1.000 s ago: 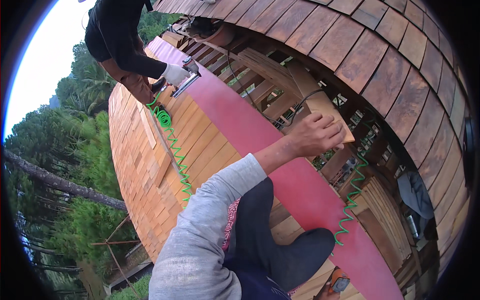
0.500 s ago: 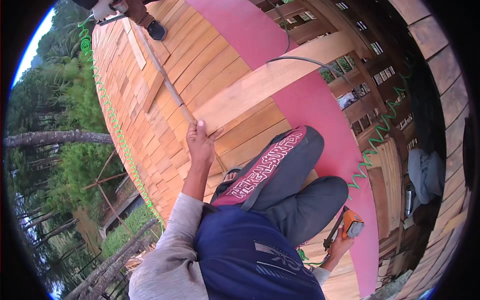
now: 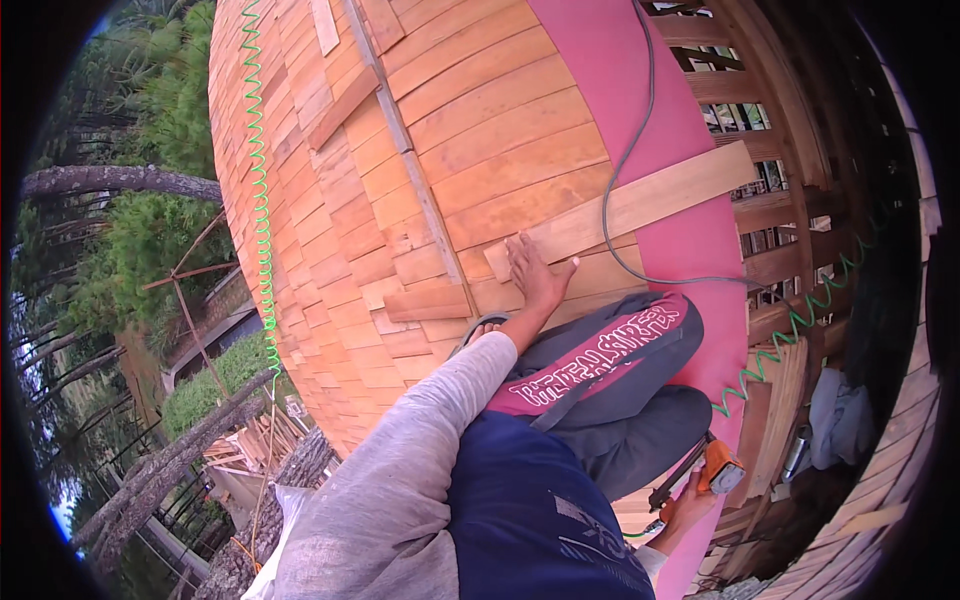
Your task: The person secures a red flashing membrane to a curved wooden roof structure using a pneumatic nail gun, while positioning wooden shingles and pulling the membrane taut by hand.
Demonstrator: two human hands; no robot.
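Note:
My left hand point(image 3: 536, 278) lies on the near end of a pale wooden plank point(image 3: 680, 188), fingers spread. The plank lies angled across orange-brown boards point(image 3: 490, 120) and a pink sheet point(image 3: 580, 40). Just left of that end runs a long, narrow grey batten point(image 3: 420, 185). Low on the right, my right hand point(image 3: 685, 510) grips an orange-and-black nail gun point(image 3: 720, 468) beside my bent knee. A dark cord point(image 3: 628, 150) crosses over the plank and loops down to the right.
Shingles point(image 3: 300, 240) curve away leftward, with a green coiled hose point(image 3: 262, 200) along them and trees point(image 3: 160, 110) beyond. At right are open slatted framing point(image 3: 760, 90), another coiled hose point(image 3: 770, 360), stacked boards point(image 3: 775, 420) and a grey cloth point(image 3: 840, 420).
The plank has swung from the right framing onto the boards; my left hand moved with it and now rests flat on its end. The view shifted, and the co-worker has left the picture.

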